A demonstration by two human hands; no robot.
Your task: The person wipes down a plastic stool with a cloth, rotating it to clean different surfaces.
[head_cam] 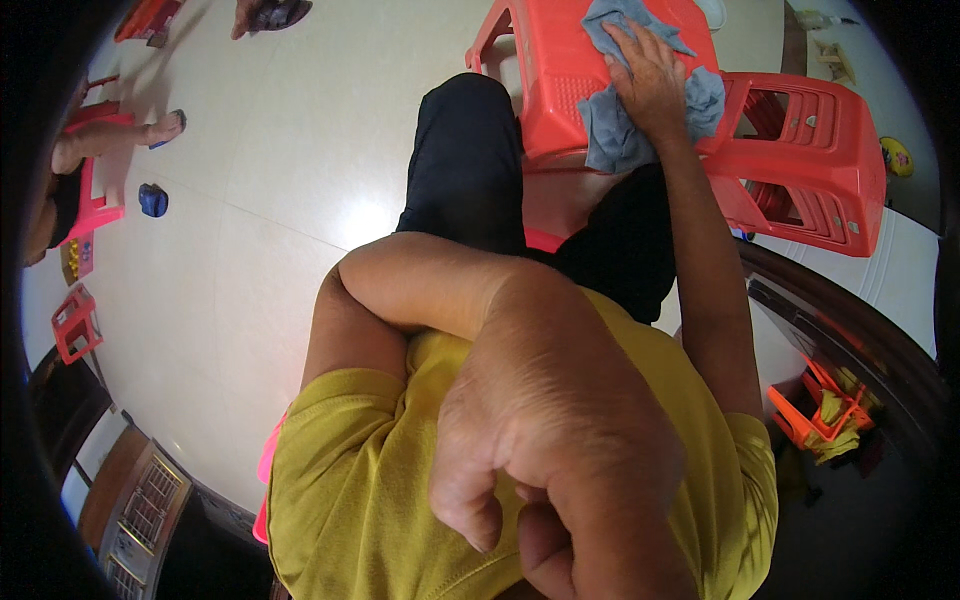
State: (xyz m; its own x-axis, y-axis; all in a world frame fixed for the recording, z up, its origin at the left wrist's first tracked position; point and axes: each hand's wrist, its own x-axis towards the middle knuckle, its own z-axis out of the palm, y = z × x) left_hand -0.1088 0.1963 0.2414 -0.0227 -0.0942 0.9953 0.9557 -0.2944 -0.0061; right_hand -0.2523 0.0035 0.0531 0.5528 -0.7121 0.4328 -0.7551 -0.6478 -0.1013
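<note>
My right hand (646,82) holds a crumpled grey-blue cloth (616,135) down against the seat of a red plastic stool (559,90), its fingers spread over the fabric. Close to the camera, my left hand (555,420) is raised in front of my yellow shirt (352,457). It is bent at the wrist with the fingers curled. Nothing shows in it, but its fingertips are partly hidden and cut off by the lower edge. The stool stands by my knees in black trousers (469,150).
More red plastic stools (832,169) lie on their sides at the right. An orange stool (799,420) with yellow cloth is lower right. At the left, another person's leg (112,142) shows beside a pink stool (101,217). A blue slipper (154,200) lies on the tiled floor (247,247).
</note>
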